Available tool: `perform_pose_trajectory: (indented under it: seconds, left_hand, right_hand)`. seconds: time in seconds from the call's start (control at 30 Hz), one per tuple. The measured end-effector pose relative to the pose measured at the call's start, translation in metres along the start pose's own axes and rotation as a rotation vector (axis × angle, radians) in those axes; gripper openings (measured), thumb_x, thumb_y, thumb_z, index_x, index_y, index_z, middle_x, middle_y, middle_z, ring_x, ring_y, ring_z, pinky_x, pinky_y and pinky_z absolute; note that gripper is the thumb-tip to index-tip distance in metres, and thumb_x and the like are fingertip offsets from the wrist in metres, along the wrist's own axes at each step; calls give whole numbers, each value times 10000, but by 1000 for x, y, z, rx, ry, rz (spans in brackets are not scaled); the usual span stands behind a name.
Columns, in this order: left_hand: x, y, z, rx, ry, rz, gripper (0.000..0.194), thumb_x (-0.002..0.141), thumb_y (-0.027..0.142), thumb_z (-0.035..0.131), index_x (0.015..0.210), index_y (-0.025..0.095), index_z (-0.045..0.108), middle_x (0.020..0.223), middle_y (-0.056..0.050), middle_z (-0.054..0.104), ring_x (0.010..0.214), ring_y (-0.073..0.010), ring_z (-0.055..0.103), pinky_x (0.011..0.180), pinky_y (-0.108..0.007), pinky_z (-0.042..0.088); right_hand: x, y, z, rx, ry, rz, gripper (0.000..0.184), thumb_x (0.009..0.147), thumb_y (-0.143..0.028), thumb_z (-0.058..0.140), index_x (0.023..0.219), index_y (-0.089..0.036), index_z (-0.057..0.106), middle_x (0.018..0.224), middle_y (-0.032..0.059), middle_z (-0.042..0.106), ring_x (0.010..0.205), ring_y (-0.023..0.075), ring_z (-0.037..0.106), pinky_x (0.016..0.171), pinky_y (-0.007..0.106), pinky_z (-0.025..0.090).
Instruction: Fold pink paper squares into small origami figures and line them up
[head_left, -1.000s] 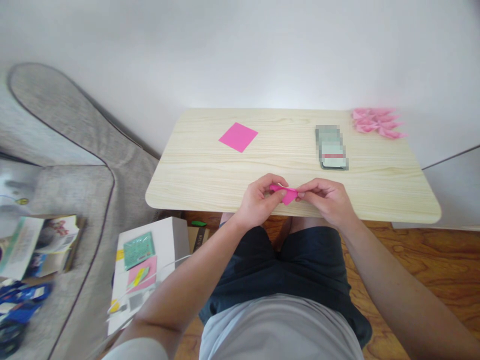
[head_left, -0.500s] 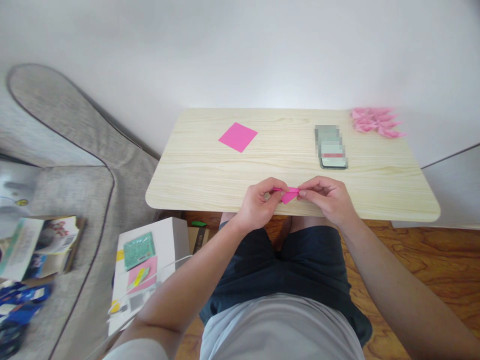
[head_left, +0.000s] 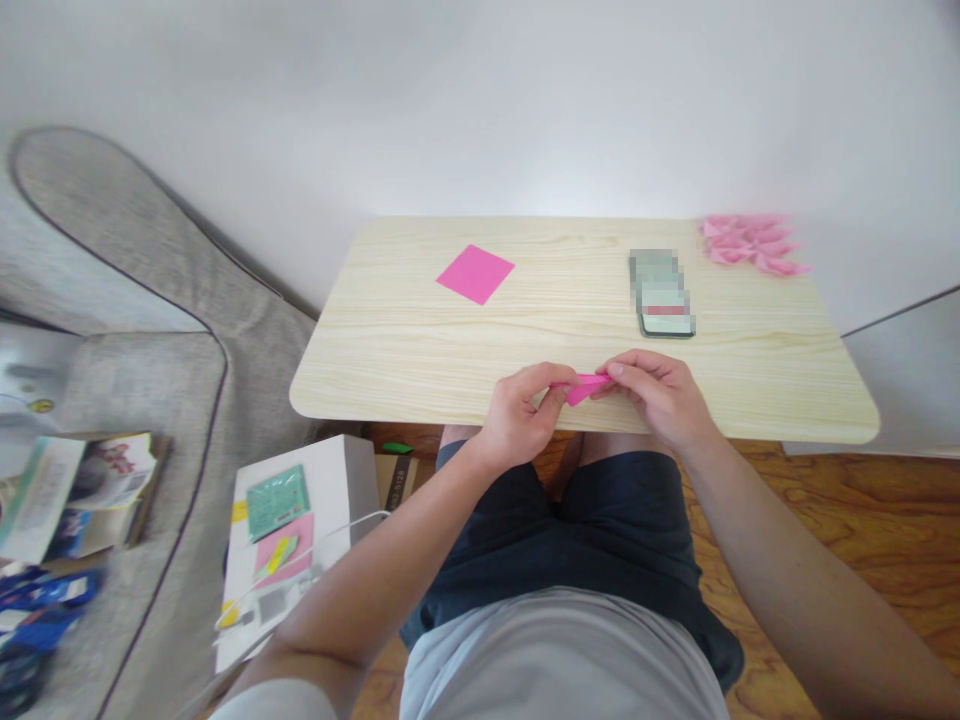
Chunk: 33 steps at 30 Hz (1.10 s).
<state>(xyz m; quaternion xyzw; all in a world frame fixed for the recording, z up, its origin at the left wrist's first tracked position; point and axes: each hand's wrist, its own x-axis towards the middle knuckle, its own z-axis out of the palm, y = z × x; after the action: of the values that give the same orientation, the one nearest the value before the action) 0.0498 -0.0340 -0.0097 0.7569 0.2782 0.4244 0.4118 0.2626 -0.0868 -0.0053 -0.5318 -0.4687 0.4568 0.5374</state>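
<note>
Both my hands pinch a small folded pink paper at the near edge of the light wooden table. My left hand grips its left end with closed fingers. My right hand presses thumb and fingers on its right end. A flat pink paper square lies at the table's far left. A pile of several folded pink paper pieces sits at the far right corner.
A phone lies on the table right of centre. A grey sofa stands to the left with books on it. A white box with green and pink cards sits on the wooden floor beside my legs.
My hands have shifted slightly while pinching the pink paper; the right fingers have flattened over its fold. Nothing else has moved.
</note>
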Motion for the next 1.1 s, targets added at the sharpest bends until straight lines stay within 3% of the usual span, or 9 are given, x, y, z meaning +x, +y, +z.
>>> perform_pose_trajectory:
  seconds: [0.43,0.7,0.83,0.93,1.1]
  left_hand:
    - [-5,-1,3,149,73,160,221,1031,199,537,1098,223,746,958,-53,777,908,-168,710,878,-313,550]
    - [-4,2,3,61,83,15,181,1026,258,570,1050,207,742,970,-52,776,921,-167,716,875,-298,548]
    - [1,3,-5,-40,-1,-38,124,982,259,631,1035,195,724,997,-48,761,933,-165,698,872,-288,541]
    - [6,6,-10,-15,-75,-88,177,929,318,716,1051,189,713,987,-49,748,917,-173,685,859,-294,537]
    - [11,6,-7,-28,-59,-187,257,929,415,735,1037,182,741,969,-55,777,891,-175,713,841,-292,550]
  right_hand:
    - [-2,-8,1,-73,-66,15,280,885,-508,788,939,-233,791,856,45,811,785,197,758,815,350,629]
    - [-3,-5,7,-118,-13,-22,285,874,-509,797,940,-233,774,828,30,774,777,174,704,753,303,574]
    - [-6,-3,10,-170,25,-34,263,883,-498,786,920,-238,765,832,26,770,767,175,692,726,301,556]
    - [-9,-2,11,-249,58,-52,254,894,-493,769,922,-241,767,842,26,770,755,178,682,693,302,543]
    - [-13,-1,12,-354,85,-135,216,920,-460,738,931,-247,772,861,25,768,780,189,683,749,328,550]
